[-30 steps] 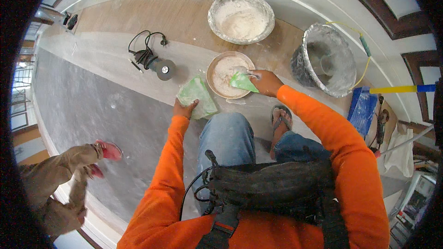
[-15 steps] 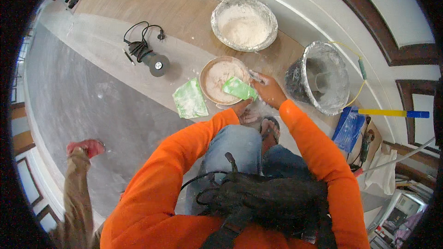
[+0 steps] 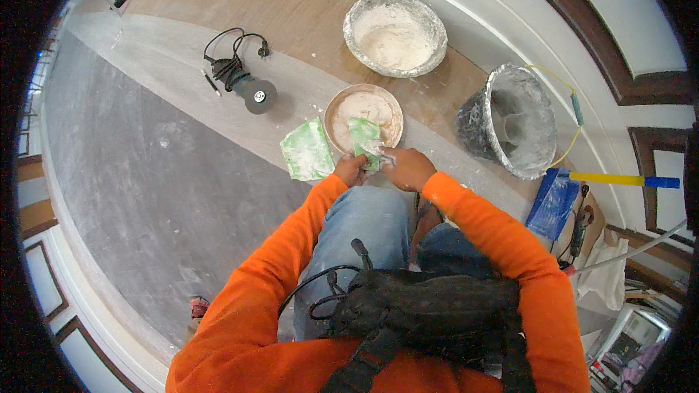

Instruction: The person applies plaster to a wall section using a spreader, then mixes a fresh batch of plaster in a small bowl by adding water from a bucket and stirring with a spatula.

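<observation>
Scraper is jutting from left hand, which is gripping its partly hidden lower end; right hand is curling alongside, grasp indiscernible.

Hands: that's two
Flat green pieces: two again
Powder bowls: also two
Buckets: just one
Round-headed tools: one

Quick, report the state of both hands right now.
Left hand: closed on the smaller green piece.
Right hand: fingers curled at that piece's right edge; whether it grips anything cannot be told.
</observation>
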`<control>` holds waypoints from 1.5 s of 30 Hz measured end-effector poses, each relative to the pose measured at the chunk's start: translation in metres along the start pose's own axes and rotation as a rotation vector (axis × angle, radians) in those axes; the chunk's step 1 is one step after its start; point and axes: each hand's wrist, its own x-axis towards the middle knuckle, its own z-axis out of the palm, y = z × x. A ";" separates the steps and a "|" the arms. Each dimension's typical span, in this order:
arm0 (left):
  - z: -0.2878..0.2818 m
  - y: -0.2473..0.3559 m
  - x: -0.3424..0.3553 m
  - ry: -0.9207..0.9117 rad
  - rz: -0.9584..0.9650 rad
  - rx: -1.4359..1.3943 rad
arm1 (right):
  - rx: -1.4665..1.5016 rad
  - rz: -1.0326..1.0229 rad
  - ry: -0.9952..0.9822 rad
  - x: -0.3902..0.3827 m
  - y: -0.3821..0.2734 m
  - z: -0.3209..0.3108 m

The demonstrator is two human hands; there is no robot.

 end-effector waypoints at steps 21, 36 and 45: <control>-0.078 -0.025 0.009 0.046 0.331 0.634 | 0.314 0.169 -0.049 0.035 -0.003 0.033; -0.055 0.000 -0.025 0.018 0.176 0.410 | 0.185 -0.016 -0.049 0.037 -0.001 0.027; -0.053 0.006 -0.016 0.066 0.189 0.224 | 0.326 0.132 0.020 0.021 -0.001 0.005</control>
